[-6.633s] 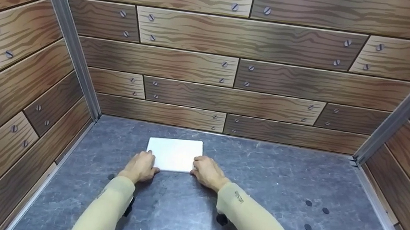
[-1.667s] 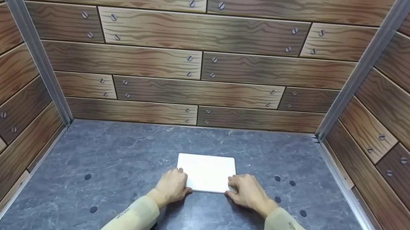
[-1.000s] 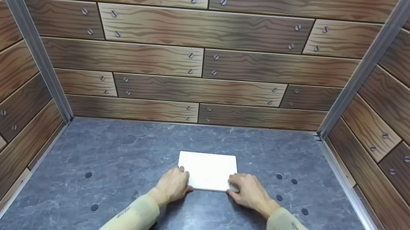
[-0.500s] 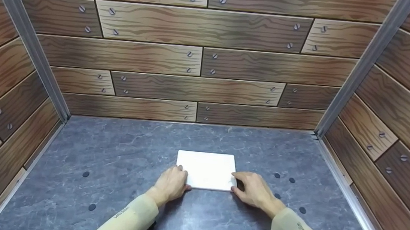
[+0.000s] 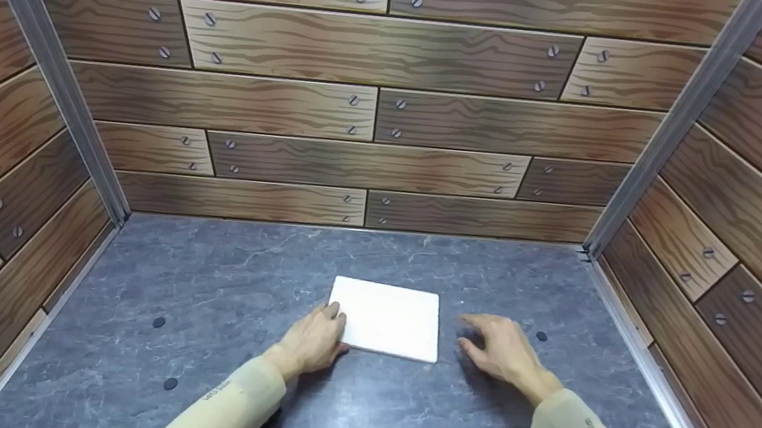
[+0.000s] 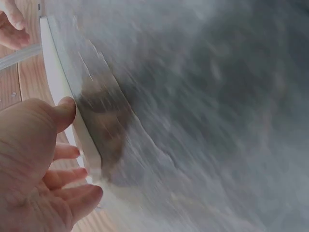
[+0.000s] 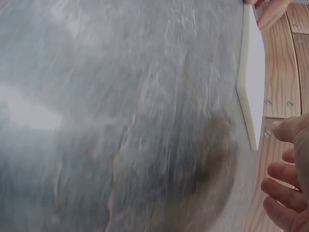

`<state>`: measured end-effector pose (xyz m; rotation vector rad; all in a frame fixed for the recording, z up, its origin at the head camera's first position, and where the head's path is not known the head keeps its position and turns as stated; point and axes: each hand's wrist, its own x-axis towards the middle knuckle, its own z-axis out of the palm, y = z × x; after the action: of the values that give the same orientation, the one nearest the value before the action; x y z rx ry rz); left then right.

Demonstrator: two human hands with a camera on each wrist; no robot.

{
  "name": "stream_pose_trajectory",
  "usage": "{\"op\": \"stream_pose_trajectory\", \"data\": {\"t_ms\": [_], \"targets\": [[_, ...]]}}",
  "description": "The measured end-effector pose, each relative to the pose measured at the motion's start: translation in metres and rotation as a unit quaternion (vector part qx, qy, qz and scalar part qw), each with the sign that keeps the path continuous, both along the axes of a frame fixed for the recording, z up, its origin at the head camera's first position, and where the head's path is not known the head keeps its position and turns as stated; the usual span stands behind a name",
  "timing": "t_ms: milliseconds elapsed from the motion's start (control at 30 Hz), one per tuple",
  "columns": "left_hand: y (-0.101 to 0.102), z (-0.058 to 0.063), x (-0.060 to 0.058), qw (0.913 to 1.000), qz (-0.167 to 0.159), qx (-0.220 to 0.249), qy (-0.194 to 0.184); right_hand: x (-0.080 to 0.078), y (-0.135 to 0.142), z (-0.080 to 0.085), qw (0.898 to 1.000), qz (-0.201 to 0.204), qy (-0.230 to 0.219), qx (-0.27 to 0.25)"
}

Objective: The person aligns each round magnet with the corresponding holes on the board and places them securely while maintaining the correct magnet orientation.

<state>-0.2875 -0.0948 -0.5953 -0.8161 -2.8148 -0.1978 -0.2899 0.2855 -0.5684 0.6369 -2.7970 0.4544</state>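
Note:
A thin white rectangular board [image 5: 388,319] lies on the grey marbled floor panel, its right side turned slightly toward the person. My left hand [image 5: 313,337] grips its left end, fingers at the side edge and thumb near the front corner. In the left wrist view, the thumb of that hand [image 6: 34,150] is against the pale front edge of the board [image 6: 57,72]. My right hand [image 5: 502,348] is apart from the board, off its right edge, with thumb and fingers spread and holding nothing. The right wrist view shows a gap between those fingers and the board [image 7: 252,77].
Wood-print walls [image 5: 376,116] enclose the grey floor [image 5: 243,264] at the back and both sides, with metal corner posts [image 5: 669,130]. Black round spots dot the floor at left [image 5: 159,323] and right [image 5: 542,336].
My right hand has let go of the board and moved off to the right. The board, still in my left hand, has turned slightly clockwise. Earlier, both hands held its two ends.

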Motion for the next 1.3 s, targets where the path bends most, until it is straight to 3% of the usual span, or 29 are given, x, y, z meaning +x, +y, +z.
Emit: {"op": "stream_pose_trajectory", "data": {"t_ms": [133,200,333,567,767,867,1067,1300], "targets": [[-0.01,0.0,-0.001,0.9973,-0.012,-0.021,-0.069,0.001,0.009,0.0,1.0,-0.008,0.003,-0.003],[-0.013,-0.002,-0.002,0.9959,-0.019,-0.029,-0.083,0.003,0.014,-0.001,1.0,-0.014,0.008,-0.003],[-0.012,-0.005,-0.002,0.9962,-0.021,-0.041,-0.074,0.005,0.025,-0.003,0.999,-0.022,0.025,-0.004],[0.0,-0.005,0.002,0.9974,0.013,-0.065,-0.028,0.007,0.046,-0.005,0.999,-0.032,0.037,-0.008],[0.001,-0.003,0.004,0.9975,0.002,-0.067,0.023,0.009,0.064,-0.005,0.998,-0.043,0.043,-0.009],[-0.004,-0.004,0.004,0.9964,-0.021,-0.081,0.012,0.009,0.07,-0.003,0.998,-0.051,0.041,-0.013],[-0.012,-0.008,0.001,0.991,-0.063,-0.105,-0.052,0.007,0.081,-0.002,0.997,-0.06,0.037,-0.014],[-0.01,-0.007,-0.003,0.9906,-0.075,-0.099,-0.059,0.009,0.098,-0.003,0.997,-0.065,0.049,-0.012]]}}
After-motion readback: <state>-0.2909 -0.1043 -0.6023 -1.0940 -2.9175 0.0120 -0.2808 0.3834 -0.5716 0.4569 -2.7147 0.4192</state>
